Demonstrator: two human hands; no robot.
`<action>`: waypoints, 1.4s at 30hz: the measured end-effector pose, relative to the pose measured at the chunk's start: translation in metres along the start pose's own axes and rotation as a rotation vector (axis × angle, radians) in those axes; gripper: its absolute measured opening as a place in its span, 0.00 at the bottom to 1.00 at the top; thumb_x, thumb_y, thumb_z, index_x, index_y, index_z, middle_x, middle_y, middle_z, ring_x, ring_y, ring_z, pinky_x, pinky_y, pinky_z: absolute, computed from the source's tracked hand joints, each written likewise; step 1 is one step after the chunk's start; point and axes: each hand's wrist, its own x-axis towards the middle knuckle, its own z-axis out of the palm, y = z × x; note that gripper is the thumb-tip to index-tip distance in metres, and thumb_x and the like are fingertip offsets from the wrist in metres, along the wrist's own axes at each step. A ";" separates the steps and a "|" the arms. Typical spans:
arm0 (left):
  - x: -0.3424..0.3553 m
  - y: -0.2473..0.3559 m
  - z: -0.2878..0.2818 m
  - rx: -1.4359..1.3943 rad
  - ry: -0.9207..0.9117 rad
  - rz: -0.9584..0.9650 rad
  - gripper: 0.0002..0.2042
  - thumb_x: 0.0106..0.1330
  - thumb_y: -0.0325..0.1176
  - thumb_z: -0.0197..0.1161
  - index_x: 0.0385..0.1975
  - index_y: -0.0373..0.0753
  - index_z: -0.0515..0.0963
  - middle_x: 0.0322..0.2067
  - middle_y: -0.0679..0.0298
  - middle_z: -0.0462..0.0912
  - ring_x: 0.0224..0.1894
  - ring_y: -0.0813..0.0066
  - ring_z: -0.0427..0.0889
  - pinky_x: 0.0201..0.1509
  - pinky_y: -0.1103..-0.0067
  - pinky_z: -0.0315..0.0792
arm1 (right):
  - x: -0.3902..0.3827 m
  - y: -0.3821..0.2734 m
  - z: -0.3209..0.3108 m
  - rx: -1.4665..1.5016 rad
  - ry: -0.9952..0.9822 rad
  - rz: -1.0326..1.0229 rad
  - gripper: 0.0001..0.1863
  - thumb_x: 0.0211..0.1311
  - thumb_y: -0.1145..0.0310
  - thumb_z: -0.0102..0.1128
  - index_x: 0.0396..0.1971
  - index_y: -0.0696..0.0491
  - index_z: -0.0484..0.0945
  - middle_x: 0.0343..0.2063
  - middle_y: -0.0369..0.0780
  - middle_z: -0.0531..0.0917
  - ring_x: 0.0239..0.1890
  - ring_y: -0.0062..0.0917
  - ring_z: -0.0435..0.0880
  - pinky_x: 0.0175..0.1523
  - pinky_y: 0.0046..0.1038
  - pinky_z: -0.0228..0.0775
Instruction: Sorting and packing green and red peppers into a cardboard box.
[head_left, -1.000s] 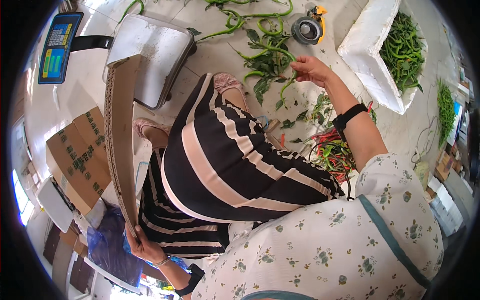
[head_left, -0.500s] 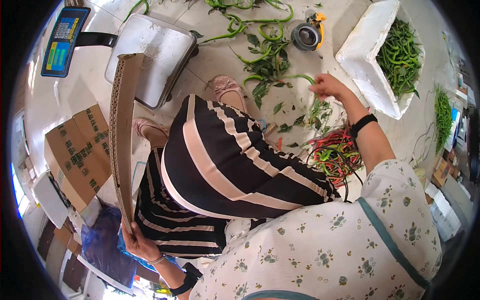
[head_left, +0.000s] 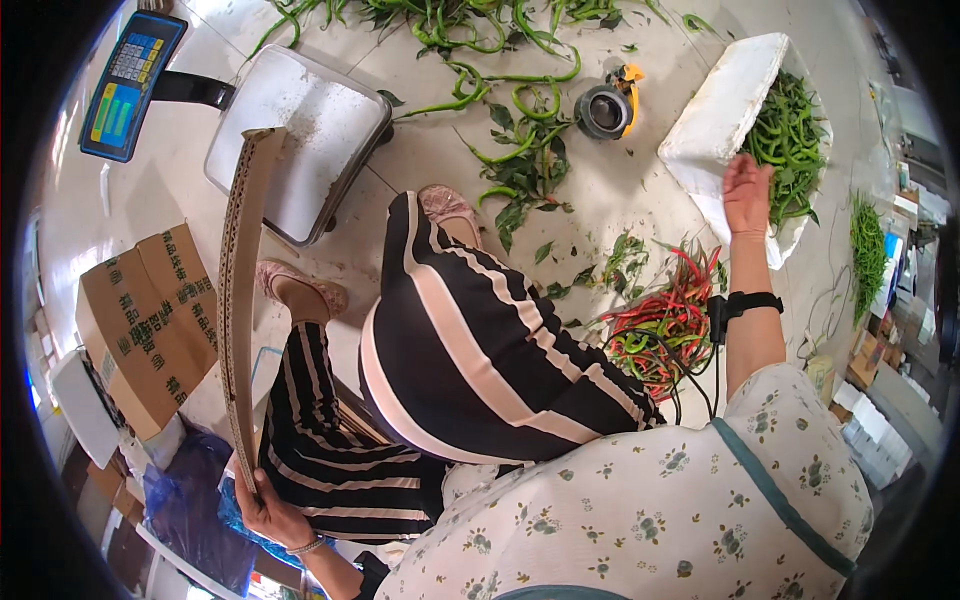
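Note:
My left hand [head_left: 268, 512] is wrapped round the lower end of a tall piece of cardboard [head_left: 240, 310], which stands nearly on edge beside my leg. At the right, my right hand [head_left: 747, 195] is over the near rim of a white foam box [head_left: 715, 110], fingers apart, and no pepper shows in it. Long green chili peppers [head_left: 788, 140] with leaves fill the box. Loose green peppers [head_left: 525, 150] and leaves lie on the floor ahead of my feet. Between my knee and right forearm is a heap of red and green chilies [head_left: 660, 325].
A platform scale [head_left: 300, 130] with a blue display [head_left: 130, 85] stands at the far left. A printed carton [head_left: 150, 325] and a dark blue plastic bag [head_left: 200, 510] lie left of the cardboard. A round black and yellow device [head_left: 607, 108] sits near the box. More green peppers [head_left: 866, 250] lie far right.
My right hand has moved right, from the green pepper on the floor to the foam box, and that pepper has left its spot. My left hand still holds the cardboard.

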 end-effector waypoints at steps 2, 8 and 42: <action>-0.001 0.004 -0.001 -0.016 -0.003 -0.025 0.15 0.62 0.29 0.55 0.48 0.29 0.72 0.42 0.54 0.78 0.42 0.70 0.76 0.48 0.77 0.67 | 0.016 0.033 0.016 -0.311 -0.070 0.193 0.14 0.58 0.62 0.55 0.41 0.54 0.72 0.34 0.37 0.77 0.35 0.21 0.76 0.39 0.22 0.71; 0.004 0.006 0.000 0.056 -0.033 -0.046 0.16 0.63 0.29 0.53 0.49 0.30 0.71 0.42 0.54 0.78 0.43 0.68 0.76 0.50 0.75 0.67 | 0.068 0.177 0.122 -1.407 -0.555 -0.244 0.11 0.47 0.65 0.60 0.32 0.51 0.77 0.29 0.38 0.80 0.33 0.27 0.78 0.38 0.31 0.70; 0.006 0.004 0.003 0.106 -0.006 -0.104 0.16 0.63 0.30 0.53 0.49 0.31 0.71 0.45 0.54 0.77 0.47 0.66 0.74 0.54 0.73 0.64 | -0.003 0.038 0.062 -1.013 -0.258 0.427 0.14 0.60 0.62 0.51 0.41 0.54 0.73 0.29 0.35 0.80 0.29 0.16 0.78 0.36 0.19 0.72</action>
